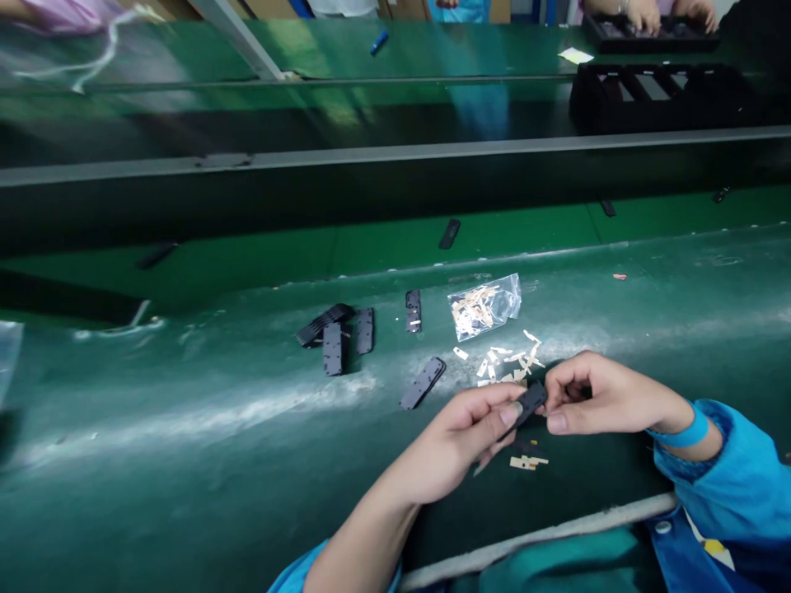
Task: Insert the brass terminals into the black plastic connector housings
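My left hand (473, 432) is closed round a small black plastic casing (530, 402), thumb on top and the part tilted up to the right. At its right end is my right hand (587, 395), fingers curled into a pinch; whatever lies between the fingertips is too small to make out. Just beyond my hands, pale cream strips (494, 362) lie scattered, beside a clear plastic bag (485, 309) holding more of them. Several more cream strips (527, 463) rest on the near side, below the casing. One more black casing (423, 383) lies to the left of my left hand.
Further left sits a pile of black casings (332, 346), with another single casing (413, 311) nearby. Behind runs a green sunken belt (371, 247) carrying a few dark parts. A metal rail (395, 154) crosses beyond it. Across, a co-worker's hands (643, 15) are over a black tray (652, 37).
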The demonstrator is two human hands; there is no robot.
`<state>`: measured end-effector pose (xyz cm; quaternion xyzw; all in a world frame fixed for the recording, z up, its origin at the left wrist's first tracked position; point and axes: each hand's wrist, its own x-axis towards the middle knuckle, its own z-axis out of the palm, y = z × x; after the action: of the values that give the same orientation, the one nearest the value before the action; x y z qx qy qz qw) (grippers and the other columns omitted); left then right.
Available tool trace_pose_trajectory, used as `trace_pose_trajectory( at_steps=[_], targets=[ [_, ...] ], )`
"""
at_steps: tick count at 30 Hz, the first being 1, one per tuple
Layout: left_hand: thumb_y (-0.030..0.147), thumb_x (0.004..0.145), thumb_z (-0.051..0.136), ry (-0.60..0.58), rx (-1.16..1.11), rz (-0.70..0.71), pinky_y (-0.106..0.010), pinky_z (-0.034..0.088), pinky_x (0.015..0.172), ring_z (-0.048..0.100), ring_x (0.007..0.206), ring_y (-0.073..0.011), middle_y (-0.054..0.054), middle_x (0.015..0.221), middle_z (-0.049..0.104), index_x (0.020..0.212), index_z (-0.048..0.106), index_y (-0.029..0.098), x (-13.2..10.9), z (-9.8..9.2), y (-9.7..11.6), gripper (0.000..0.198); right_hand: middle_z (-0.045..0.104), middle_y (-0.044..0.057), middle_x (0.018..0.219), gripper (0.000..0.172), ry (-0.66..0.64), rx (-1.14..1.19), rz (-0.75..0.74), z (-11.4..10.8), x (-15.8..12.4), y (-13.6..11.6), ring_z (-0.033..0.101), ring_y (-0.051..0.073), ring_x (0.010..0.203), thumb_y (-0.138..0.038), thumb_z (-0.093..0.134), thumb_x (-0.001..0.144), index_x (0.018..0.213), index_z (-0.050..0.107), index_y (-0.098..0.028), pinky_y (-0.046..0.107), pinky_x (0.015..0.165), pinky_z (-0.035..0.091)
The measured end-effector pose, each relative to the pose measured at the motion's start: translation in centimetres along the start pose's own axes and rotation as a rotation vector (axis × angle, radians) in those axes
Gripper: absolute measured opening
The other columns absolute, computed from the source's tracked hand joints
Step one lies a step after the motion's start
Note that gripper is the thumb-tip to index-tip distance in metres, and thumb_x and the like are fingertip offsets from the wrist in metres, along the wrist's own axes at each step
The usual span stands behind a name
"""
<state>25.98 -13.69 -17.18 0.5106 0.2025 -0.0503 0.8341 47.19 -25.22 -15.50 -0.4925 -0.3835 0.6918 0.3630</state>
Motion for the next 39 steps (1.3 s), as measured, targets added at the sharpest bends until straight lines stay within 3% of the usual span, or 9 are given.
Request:
trace_pose_trajectory(
  at_steps=[5,10,15,22,24,29,33,37,39],
  targets=[
    [0.04,0.105,0.051,0.191,0.288,0.149,-0.025,0.034,0.058,0.042,0.06,-0.0104,0.005,0.068,0.047,0.106,0.066,0.016,-0.4,0.2,0.5,0.029,0.056,-0.005,0.065,0.026,0.224,-0.107,-0.073,1.6,0.3,-0.3,0.045,0.01,0.06,-0.035,0.088,0.079,0.082,0.071,-0.016,0.023,0.055,0.035],
    [0.038,0.105,0.049,0.215,0.486,0.19,-0.027,0.032,0.06,0.041,0.061,-0.0117,0.005,0.067,0.046,0.093,0.061,0.018,-0.5,0.4,0.2,0.027,0.049,-0.006,0.063,0.031,0.319,-0.201,-0.102,2.0,0.6,0.0,0.039,0.009,0.059,-0.037,0.075,0.091,0.072,0.061,-0.017,0.024,0.053,0.03],
    [0.041,0.105,0.045,0.121,0.406,0.129,-0.027,0.034,0.06,0.043,0.062,-0.0119,0.004,0.068,0.048,0.08,0.051,0.02,0.0,0.4,-0.1,0.034,0.041,-0.006,0.065,0.037,0.272,-0.302,-0.184,1.5,0.7,0.4,0.036,0.01,0.063,-0.032,0.067,0.096,0.067,0.048,-0.018,0.025,0.056,0.029],
    [0.038,0.105,0.047,0.206,0.652,0.15,-0.028,0.034,0.06,0.044,0.06,-0.0124,0.005,0.066,0.05,0.088,0.061,0.02,0.2,0.6,0.3,0.029,0.036,-0.007,0.062,0.043,0.128,-0.269,-0.057,0.4,1.2,0.3,0.032,0.01,0.06,-0.044,0.071,0.093,0.068,0.048,-0.019,0.025,0.054,0.026],
    [0.041,0.104,0.05,0.309,0.688,0.135,-0.028,0.039,0.065,0.052,0.066,-0.0137,0.003,0.075,0.061,0.103,0.066,0.021,0.2,0.2,0.2,0.026,0.041,-0.005,0.062,0.045,0.194,-0.322,-0.063,-0.6,1.8,-0.3,0.036,0.011,0.06,-0.048,0.066,0.096,0.066,0.05,-0.019,0.026,0.055,0.029],
    [0.045,0.102,0.053,0.726,0.771,0.16,-0.03,0.045,0.072,0.06,0.077,-0.0162,-0.002,0.098,0.068,0.136,0.057,0.024,-0.2,-1.9,0.2,0.04,0.062,0.001,0.076,0.042,0.647,-0.266,-0.053,-3.6,3.8,-1.5,0.047,0.013,0.06,-0.058,0.065,0.092,0.09,0.07,-0.017,0.026,0.05,0.032],
    [0.036,0.1,0.057,0.813,0.929,0.164,-0.031,0.045,0.073,0.06,0.079,-0.0171,-0.001,0.092,0.067,0.122,0.066,0.023,-0.8,-3.2,0.5,0.028,0.066,0.002,0.074,0.022,0.547,-0.485,-0.021,-2.7,4.1,-0.6,0.053,0.014,0.064,-0.038,0.07,0.09,0.088,0.073,-0.016,0.028,0.059,0.039],
    [0.033,0.1,0.057,0.796,1.004,0.19,-0.031,0.043,0.073,0.061,0.082,-0.018,-0.001,0.087,0.065,0.102,0.072,0.022,-1.0,-3.2,0.7,0.019,0.067,0.002,0.079,0.006,0.32,-0.883,-0.038,1.4,1.9,0.7,0.057,0.02,0.081,-0.023,0.073,0.088,0.084,0.072,-0.019,0.034,0.073,0.041],
    [0.034,0.101,0.056,0.749,0.993,0.184,-0.031,0.041,0.071,0.06,0.081,-0.0178,-0.001,0.085,0.065,0.095,0.072,0.023,-1.0,-2.8,0.8,0.021,0.069,0.004,0.088,0.009,0.221,-1.04,0.003,3.4,0.6,1.2,0.057,0.025,0.092,-0.024,0.079,0.085,0.088,0.072,-0.019,0.039,0.08,0.041]
  ],
)
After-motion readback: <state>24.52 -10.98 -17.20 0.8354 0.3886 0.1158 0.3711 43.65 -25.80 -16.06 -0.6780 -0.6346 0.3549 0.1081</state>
